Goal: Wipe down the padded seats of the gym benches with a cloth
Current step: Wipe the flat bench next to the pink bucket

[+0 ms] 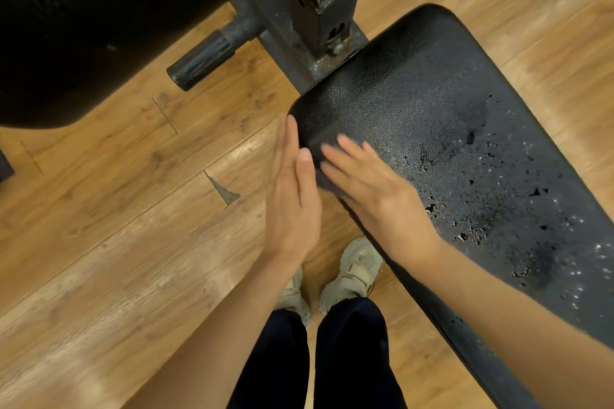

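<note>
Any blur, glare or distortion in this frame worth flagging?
Head view: the right hand is motion-blurred at its fingertips; the left hand is sharper; ceiling light glares on the textured black padded bench seat and the wooden plank floor; wide-angle bowing curves the seat's edges.

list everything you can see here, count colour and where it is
bench seat pad: one, black, textured, worn and speckled with droplets or flecks, right half of view
second pad: one, black, upper left
metal frame post: one, dark, scuffed, top centre between the pads
peg with ribbed grip: one, dark, sticking out left of the frame
floor: wood-look planks, brown, one chipped joint
cloth: none visible
shoes: two, beige, bottom centre
trousers: dark, bottom centre
left hand: fingers straight, at the pad's near corner edge
right hand: fingers straight, flat on the pad, blurred
</note>
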`<state>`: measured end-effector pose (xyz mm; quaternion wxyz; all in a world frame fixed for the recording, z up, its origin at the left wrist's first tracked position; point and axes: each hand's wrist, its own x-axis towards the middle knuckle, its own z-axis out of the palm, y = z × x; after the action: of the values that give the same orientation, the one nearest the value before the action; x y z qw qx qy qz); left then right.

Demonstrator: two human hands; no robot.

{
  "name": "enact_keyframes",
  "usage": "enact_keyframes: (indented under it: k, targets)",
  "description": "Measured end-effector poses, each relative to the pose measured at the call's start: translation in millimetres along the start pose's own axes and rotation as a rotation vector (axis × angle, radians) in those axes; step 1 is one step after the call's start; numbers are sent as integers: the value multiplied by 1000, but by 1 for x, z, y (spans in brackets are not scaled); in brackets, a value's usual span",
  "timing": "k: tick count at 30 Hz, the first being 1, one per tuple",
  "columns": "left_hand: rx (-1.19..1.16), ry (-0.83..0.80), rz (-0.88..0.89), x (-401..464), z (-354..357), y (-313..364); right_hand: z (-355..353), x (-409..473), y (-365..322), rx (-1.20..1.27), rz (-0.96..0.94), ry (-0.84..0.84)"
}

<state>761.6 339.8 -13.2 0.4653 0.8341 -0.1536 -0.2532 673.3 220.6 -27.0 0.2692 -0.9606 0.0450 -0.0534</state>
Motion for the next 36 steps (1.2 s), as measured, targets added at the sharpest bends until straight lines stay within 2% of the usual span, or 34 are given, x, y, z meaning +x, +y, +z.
enact_keyframes:
  k: [4,6,9,11,17,22,25,29,32,34,36]
  targets:
    - [134,-43,188,1,5,-7,-20,-52,-1,53,41,-34]
    - [175,-68,211,3,9,-12,-14,-25,4,40,54,7]
    - [229,-99,220,4,10,-19,-1,33,18,-3,154,175]
    - [265,-106,234,5,8,-20,-2,40,17,31,231,199]
    - [270,-82,226,3,13,-16,-27,-69,4,73,62,-75]
    - [283,-66,206,3,17,-14,-2,-15,-7,44,56,25]
    - [320,-85,225,4,13,-14,-10,-42,2,28,-17,-56]
    - [358,-96,239,3,10,-14,-30,-89,3,37,-20,-145]
    - [414,-91,255,4,11,-10,-19,-43,15,-48,44,-38]
    - [432,-100,280,10,11,-5,-15,0,25,-65,203,135]
    - [433,-126,340,22,15,2,-15,12,25,-30,317,217]
